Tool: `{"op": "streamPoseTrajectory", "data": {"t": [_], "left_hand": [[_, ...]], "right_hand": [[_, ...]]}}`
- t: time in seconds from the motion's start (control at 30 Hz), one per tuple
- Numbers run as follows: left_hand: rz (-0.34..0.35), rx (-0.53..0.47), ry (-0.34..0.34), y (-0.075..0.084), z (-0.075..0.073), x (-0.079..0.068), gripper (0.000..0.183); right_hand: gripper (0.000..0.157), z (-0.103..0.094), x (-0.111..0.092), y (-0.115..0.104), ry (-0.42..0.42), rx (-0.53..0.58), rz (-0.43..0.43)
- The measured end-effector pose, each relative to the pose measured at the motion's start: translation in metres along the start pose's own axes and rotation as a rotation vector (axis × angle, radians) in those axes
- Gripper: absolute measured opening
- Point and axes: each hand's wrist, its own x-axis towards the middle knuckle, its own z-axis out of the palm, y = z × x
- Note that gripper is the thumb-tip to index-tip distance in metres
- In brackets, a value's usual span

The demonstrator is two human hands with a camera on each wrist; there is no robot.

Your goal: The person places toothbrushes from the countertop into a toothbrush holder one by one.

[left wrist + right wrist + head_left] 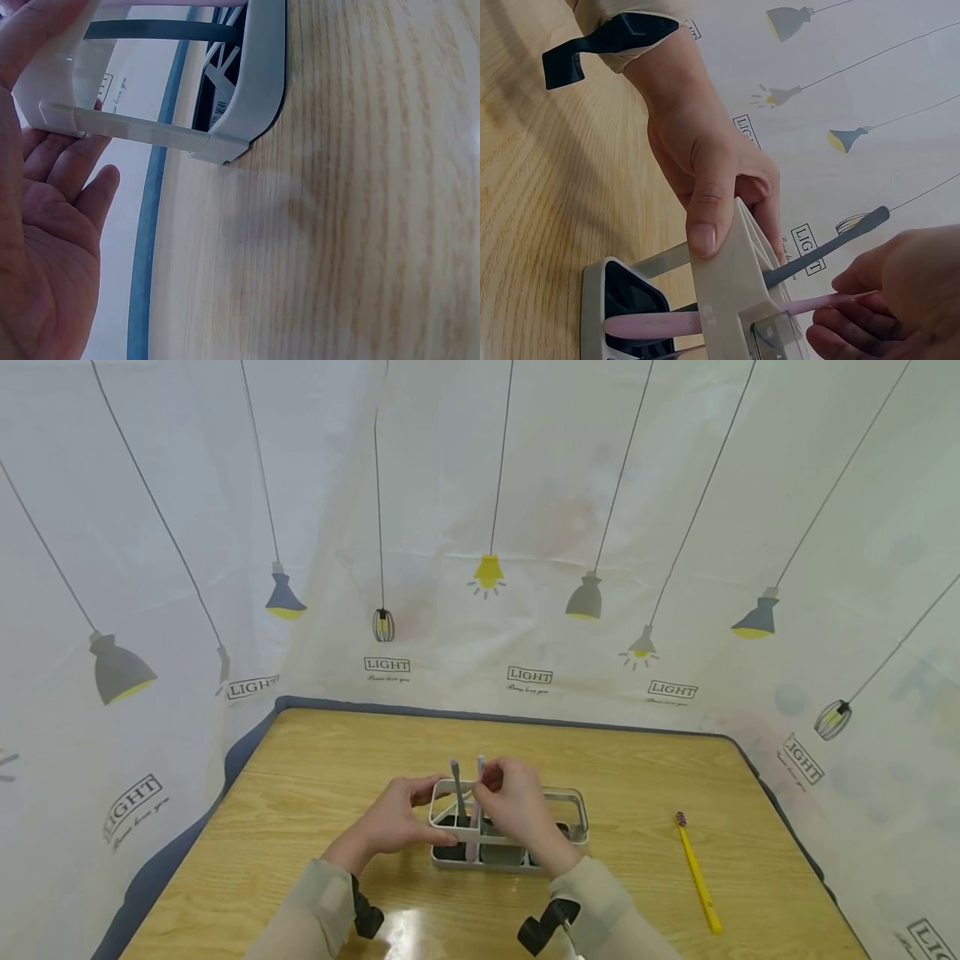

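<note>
A white toothbrush holder [564, 794] with a raised frame and dark-bottomed compartments stands on the table. My left hand [393, 818] grips the left end of its upper frame, thumb in front and fingers behind. Between thumb and fingers, my right hand [519, 806] pinches the upper part of a pink toothbrush [652, 325]. That brush passes down through the frame, its thick end low in the holder. Just left of it a dark grey toothbrush [832, 246] leans in another slot. The right hand hides part of the holder's middle, where a clear cup [776, 337] partly shows.
To the right on the wooden table [322, 752] lies a yellow toothbrush [697, 872], bristles toward the back. A blue-grey edge [465, 716] borders the table, with a lamp-printed curtain [450, 485] behind and at both sides.
</note>
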Motion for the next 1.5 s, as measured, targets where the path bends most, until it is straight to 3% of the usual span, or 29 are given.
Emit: {"op": "streamPoseTrajectory", "data": {"t": [0.4,0.57,0.7,0.9,1.1,1.3,1.5], "left_hand": [[0.009,-0.003,-0.004,0.002,0.003,0.002,0.087],[-0.008,-0.006,-0.005,0.001,0.004,0.001,0.089],[-0.025,0.000,0.009,-0.001,0.004,0.000,0.093],[-0.053,-0.006,0.032,-0.002,0.002,-0.004,0.098],[-0.068,-0.009,0.039,0.000,0.000,-0.006,0.100],[-0.057,0.008,0.038,0.003,-0.001,-0.005,0.099],[-0.059,0.009,0.035,0.003,-0.001,-0.004,0.100]], "right_hand": [[0.005,-0.003,-0.004,0.004,0.011,0.021,-0.037],[0.007,-0.009,-0.008,0.002,0.004,0.045,0.003],[0.014,-0.022,-0.012,0.004,0.049,0.063,0.031],[0.016,-0.054,-0.013,0.019,0.148,0.038,0.040],[0.022,-0.100,-0.016,0.046,0.209,-0.032,0.093],[0.030,-0.152,-0.019,0.094,0.249,-0.165,0.186],[0.038,-0.186,-0.028,0.145,0.206,-0.248,0.322]]}}
